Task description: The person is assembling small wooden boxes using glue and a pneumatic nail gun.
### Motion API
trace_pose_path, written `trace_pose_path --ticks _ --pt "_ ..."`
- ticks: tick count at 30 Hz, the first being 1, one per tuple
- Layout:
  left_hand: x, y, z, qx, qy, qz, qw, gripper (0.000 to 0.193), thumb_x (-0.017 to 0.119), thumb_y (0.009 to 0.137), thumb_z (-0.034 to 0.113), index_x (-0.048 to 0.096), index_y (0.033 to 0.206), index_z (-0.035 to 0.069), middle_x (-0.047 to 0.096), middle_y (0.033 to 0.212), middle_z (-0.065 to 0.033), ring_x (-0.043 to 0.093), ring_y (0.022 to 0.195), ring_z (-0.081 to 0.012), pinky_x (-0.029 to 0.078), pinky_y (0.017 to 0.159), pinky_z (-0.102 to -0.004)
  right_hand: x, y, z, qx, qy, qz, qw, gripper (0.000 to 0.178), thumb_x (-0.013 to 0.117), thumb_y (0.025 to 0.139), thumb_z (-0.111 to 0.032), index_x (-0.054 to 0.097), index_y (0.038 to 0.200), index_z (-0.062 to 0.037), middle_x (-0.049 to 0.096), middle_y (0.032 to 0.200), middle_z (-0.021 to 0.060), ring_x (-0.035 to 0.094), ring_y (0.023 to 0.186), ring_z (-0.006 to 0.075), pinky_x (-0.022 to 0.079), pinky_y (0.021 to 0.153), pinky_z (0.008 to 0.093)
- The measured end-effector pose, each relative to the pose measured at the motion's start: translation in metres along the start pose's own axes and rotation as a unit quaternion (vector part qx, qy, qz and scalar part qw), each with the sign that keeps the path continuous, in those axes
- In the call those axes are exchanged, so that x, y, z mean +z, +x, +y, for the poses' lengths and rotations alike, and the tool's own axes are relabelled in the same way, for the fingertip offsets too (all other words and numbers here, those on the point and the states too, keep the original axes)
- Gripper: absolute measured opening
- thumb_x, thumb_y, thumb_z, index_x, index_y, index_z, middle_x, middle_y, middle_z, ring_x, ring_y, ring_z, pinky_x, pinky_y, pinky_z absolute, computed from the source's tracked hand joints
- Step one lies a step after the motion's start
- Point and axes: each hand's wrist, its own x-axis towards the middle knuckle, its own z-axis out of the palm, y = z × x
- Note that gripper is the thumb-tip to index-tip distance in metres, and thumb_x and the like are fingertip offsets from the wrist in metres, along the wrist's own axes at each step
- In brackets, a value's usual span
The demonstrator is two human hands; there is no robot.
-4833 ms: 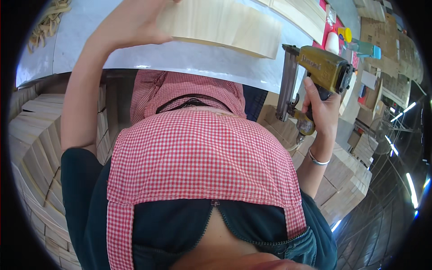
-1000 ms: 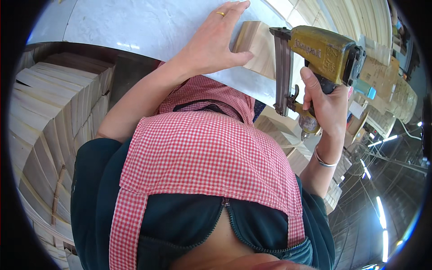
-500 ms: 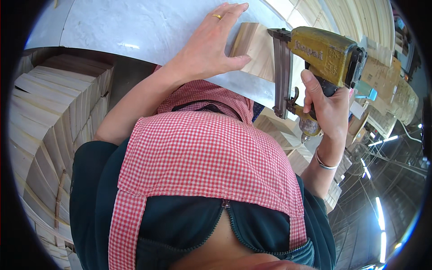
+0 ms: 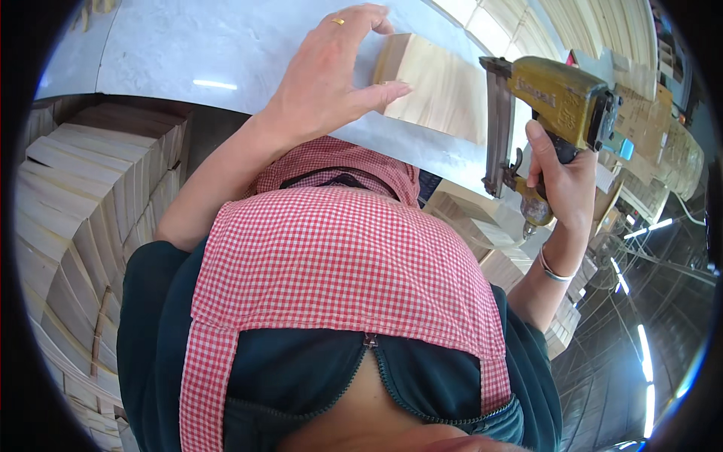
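Observation:
On the pale worktop (image 4: 169, 56) rests a light wooden block (image 4: 440, 87), its grain running lengthwise. My left hand (image 4: 320, 79) is at the block's left end, fingers and thumb spread apart. The thumb overlaps the end face, while the fingertips are beside the far corner; whether they touch the wood I cannot tell. In my right hand (image 4: 566, 184) is a yellow nail gun (image 4: 553, 98), gripped by its dark handle. Its long metal magazine stands at the block's right end, partly overlapping it in view.
Stacked wooden boards (image 4: 83, 192) fill the left side below the worktop. More pale boards (image 4: 595, 30) stand at the far right, near cardboard (image 4: 640, 124). Below the worktop's right part sit wooden pieces (image 4: 467, 215). Thin wood bits (image 4: 94, 15) lie at the far left.
My right hand has moved the nail gun to the right, uncovering more of the block. My left hand has shifted left, its fingers curling nearer the block's far corner.

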Motion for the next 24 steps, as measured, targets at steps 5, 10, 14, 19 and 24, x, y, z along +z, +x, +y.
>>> trace_pose_path --ticks 5,10,14,19,24 --pt "0.028 0.023 0.026 0.196 0.028 0.049 0.979 0.055 0.088 0.069 0.033 0.064 0.113 0.010 0.064 0.125 -0.0122 0.053 0.127 -0.0306 0.038 0.110 -0.0443 -0.020 -0.007 0.028 0.046 0.006 0.029 0.998 0.028 0.078 0.091 -0.020 0.067 0.102 0.0031 0.059 0.061 0.0020 0.049 0.042 0.0090 0.038 0.039 0.0215" --pt "0.066 0.045 0.042 0.252 0.221 -0.018 0.942 0.052 0.089 0.065 0.030 0.064 0.106 0.009 0.064 0.122 -0.0121 0.056 0.118 -0.0273 0.038 0.107 -0.0426 -0.024 -0.008 0.038 0.065 0.008 0.029 0.997 0.028 0.078 0.092 -0.020 0.067 0.102 0.0030 0.059 0.062 0.0020 0.048 0.042 0.0088 0.038 0.039 0.0216" --pt "0.077 0.051 0.043 0.249 0.258 -0.046 0.932 0.052 0.089 0.062 0.029 0.065 0.103 0.010 0.064 0.120 -0.0116 0.056 0.113 -0.0255 0.040 0.103 -0.0412 -0.025 -0.007 0.041 0.060 0.020 0.025 0.998 0.028 0.078 0.092 -0.021 0.067 0.103 0.0029 0.059 0.061 0.0017 0.048 0.042 0.0087 0.039 0.039 0.0217" --pt "0.076 0.055 0.044 0.234 0.231 -0.058 0.942 0.053 0.090 0.058 0.028 0.066 0.102 0.010 0.064 0.118 -0.0104 0.056 0.109 -0.0243 0.040 0.096 -0.0387 -0.026 -0.004 0.045 0.049 0.042 0.012 0.998 0.028 0.078 0.092 -0.021 0.067 0.103 0.0028 0.058 0.060 0.0016 0.048 0.042 0.0087 0.039 0.040 0.0216" --pt "0.076 0.058 0.045 0.224 0.229 -0.074 0.944 0.053 0.089 0.058 0.028 0.066 0.103 0.010 0.064 0.118 -0.0100 0.056 0.107 -0.0243 0.039 0.092 -0.0371 -0.026 0.000 0.046 0.054 0.039 0.006 0.998 0.028 0.078 0.091 -0.021 0.068 0.102 0.0026 0.058 0.059 0.0015 0.048 0.042 0.0087 0.038 0.040 0.0214"
